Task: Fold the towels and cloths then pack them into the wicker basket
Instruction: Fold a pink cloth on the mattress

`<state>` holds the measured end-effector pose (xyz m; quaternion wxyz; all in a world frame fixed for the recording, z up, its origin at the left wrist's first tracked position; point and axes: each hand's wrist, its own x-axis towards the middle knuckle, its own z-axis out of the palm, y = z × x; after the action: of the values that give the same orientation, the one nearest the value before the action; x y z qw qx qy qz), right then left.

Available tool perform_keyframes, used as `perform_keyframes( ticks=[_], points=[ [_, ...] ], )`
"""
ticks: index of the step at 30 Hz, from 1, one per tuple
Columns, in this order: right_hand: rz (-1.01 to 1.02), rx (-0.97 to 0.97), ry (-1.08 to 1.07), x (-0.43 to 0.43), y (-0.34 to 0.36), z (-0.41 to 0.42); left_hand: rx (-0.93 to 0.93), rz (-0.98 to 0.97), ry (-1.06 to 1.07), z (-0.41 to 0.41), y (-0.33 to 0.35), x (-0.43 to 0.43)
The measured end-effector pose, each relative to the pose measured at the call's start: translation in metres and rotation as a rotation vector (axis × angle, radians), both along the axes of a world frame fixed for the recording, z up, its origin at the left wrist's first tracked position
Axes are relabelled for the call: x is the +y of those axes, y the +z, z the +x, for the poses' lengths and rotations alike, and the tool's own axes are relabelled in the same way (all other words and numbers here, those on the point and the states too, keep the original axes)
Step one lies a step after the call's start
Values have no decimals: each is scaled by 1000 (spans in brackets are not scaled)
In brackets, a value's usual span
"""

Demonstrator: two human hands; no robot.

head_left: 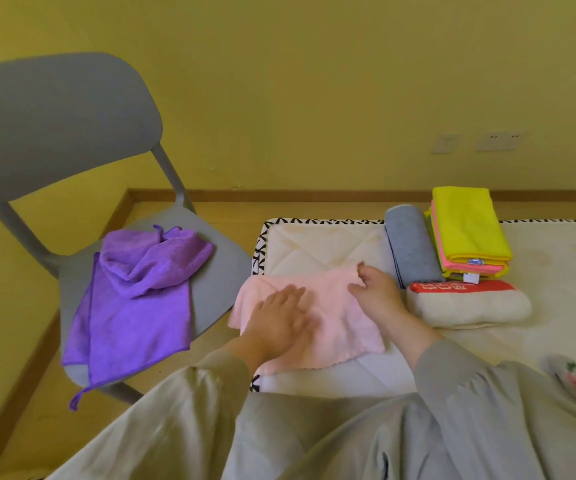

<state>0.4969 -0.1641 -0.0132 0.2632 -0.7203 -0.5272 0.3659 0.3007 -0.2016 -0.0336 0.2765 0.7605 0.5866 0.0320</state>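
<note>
Left hand (281,315) lies flat, fingers spread, on the pink cloth (335,327); right hand (374,289), just beside it, pinches the cloth's far corner.

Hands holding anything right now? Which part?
Right hand pinches the pink cloth at its far right corner; left hand rests flat on it.

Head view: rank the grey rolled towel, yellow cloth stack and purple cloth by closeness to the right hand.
1. Grey rolled towel, just right of the right hand pinching the pink towel.
2. Yellow cloth stack, farther right.
3. Purple cloth, far left on the chair.
</note>
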Motion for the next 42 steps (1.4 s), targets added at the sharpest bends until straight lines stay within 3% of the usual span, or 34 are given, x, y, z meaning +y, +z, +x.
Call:
perform_keyframes(
  ticks=[4,8,14,20,30,36,39,42],
  points=[
    [101,247,93,-7,37,-12,-542,-81,390,-1,35,11],
    [106,374,274,-20,70,-25,-883,-221,479,-14,80,21],
    [213,224,555,-29,136,-55,-921,-248,268,-52,148,16],
    [322,154,580,-35,207,-72,-917,-99,201,-73,201,-10],
    [472,-29,619,-70,286,-84,-942,349,430,-61,276,-61],
    [226,-354,743,-95,325,-71,-755,625,524,-61,306,-77],
    [189,-286,704,-98,336,-61,-768,690,568,-65,317,-86],
    [240,2,591,-101,339,-60,-807,732,618,-70,324,-94]
  ],
)
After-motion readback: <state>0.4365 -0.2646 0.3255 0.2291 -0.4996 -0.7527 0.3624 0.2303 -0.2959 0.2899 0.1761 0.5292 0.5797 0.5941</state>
